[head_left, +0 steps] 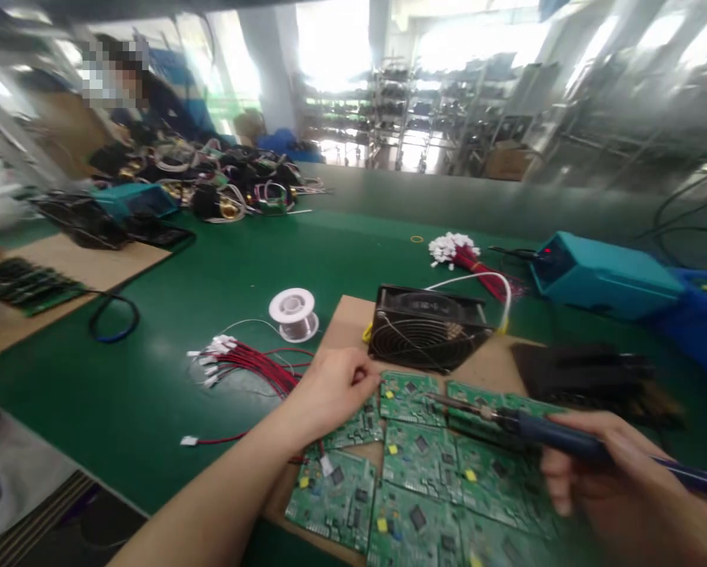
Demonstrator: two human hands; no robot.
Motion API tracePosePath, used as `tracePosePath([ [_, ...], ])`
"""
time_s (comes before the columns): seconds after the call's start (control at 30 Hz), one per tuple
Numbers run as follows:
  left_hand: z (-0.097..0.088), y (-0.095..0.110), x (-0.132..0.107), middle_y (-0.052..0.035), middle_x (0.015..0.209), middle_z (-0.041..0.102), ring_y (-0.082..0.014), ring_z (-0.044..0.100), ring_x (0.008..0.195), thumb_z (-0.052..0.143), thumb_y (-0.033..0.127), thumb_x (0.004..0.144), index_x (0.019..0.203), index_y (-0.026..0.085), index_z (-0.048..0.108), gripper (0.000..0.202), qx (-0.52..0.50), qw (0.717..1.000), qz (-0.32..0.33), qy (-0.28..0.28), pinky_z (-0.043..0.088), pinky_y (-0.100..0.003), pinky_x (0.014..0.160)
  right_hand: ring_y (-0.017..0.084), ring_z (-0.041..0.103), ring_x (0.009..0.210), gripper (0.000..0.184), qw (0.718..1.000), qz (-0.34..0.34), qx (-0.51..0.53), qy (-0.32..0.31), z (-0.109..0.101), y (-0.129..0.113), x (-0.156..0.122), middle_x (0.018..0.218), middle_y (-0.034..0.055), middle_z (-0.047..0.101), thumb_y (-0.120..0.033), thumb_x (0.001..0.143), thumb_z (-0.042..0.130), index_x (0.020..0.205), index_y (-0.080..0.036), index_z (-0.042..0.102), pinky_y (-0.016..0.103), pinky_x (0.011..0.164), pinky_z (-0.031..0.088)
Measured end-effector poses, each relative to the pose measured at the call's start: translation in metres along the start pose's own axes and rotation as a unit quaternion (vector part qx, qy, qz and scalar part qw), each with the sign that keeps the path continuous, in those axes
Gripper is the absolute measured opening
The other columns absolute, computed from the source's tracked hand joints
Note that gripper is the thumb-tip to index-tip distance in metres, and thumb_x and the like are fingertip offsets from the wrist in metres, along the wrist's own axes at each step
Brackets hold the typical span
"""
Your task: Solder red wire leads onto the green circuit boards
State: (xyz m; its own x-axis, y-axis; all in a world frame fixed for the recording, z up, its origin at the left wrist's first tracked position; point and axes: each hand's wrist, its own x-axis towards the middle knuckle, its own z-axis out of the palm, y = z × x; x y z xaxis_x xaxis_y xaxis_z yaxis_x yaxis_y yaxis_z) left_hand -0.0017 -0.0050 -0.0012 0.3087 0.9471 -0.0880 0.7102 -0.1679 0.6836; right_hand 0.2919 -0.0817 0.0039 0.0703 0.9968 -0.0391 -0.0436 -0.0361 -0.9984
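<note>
My right hand (613, 465) grips a soldering iron (557, 437), its metal tip pointing left over the upper row of green circuit boards (418, 453). Closed in a pinch, my left hand (338, 386) rests at the upper left boards; what its fingertips hold is too small to make out. Beside that forearm lies a bundle of red and black wires (264, 364) with white connectors. One white connector (327, 465) on a wire lies over a lower left board. The boards sit in rows on a brown sheet (346, 315).
Behind the boards stands a black fan (430, 327). A solder spool (293, 313) is to its left, a second wire bundle (465, 256) behind it. At right are a teal soldering station (605, 272) and a blue bin (699, 323). A person (153, 94) sits far left.
</note>
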Motion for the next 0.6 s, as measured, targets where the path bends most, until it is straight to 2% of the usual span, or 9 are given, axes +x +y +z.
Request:
tracePosePath([
  [0.07, -0.001, 0.0, -0.002, -0.0025, 0.073, 0.066, -0.0165, 0.058, 0.069, 0.052, 0.026, 0.085, 0.08, 0.016, 0.068, 0.019, -0.008, 1.0, -0.003, -0.011, 0.039, -0.028, 0.063, 0.024, 0.064, 0.05, 0.024, 0.998, 0.031, 0.043, -0.02, -0.001, -0.004, 0.002, 0.061, 0.0098, 0.067, -0.044, 0.09, 0.058, 0.086, -0.026, 0.075, 0.033, 0.039, 0.052],
  [0.2, -0.005, 0.004, -0.008, -0.0029, 0.083, 0.065, -0.0169, 0.059, 0.077, 0.052, 0.023, 0.087, 0.089, 0.017, 0.067, 0.016, 0.008, 1.0, 0.026, -0.008, 0.042, -0.027, 0.068, 0.023, 0.068, 0.056, 0.021, 0.994, 0.031, 0.084, -0.067, 0.003, -0.004, 0.007, 0.068, 0.0084, 0.072, -0.041, 0.087, 0.066, 0.091, -0.022, 0.074, 0.031, 0.045, 0.056],
  [0.33, -0.006, 0.004, -0.011, -0.0039, 0.092, 0.064, -0.0182, 0.059, 0.088, 0.053, 0.016, 0.087, 0.086, 0.017, 0.066, 0.013, 0.049, 0.995, 0.083, 0.019, 0.044, -0.03, 0.077, 0.022, 0.069, 0.062, 0.022, 0.991, 0.035, 0.095, -0.084, 0.008, -0.004, 0.005, 0.075, 0.0084, 0.074, -0.04, 0.089, 0.063, 0.095, -0.022, 0.073, 0.031, 0.052, 0.058],
  [0.6, -0.001, 0.0, -0.009, -0.0037, 0.086, 0.065, -0.0193, 0.06, 0.086, 0.057, 0.015, 0.088, 0.082, 0.017, 0.069, 0.013, 0.099, 0.986, 0.124, 0.05, 0.047, -0.032, 0.075, 0.021, 0.073, 0.075, 0.024, 0.986, 0.042, 0.092, -0.132, 0.019, -0.003, 0.004, 0.088, 0.0108, 0.076, -0.037, 0.096, 0.054, 0.105, -0.021, 0.07, 0.029, 0.064, 0.06],
])
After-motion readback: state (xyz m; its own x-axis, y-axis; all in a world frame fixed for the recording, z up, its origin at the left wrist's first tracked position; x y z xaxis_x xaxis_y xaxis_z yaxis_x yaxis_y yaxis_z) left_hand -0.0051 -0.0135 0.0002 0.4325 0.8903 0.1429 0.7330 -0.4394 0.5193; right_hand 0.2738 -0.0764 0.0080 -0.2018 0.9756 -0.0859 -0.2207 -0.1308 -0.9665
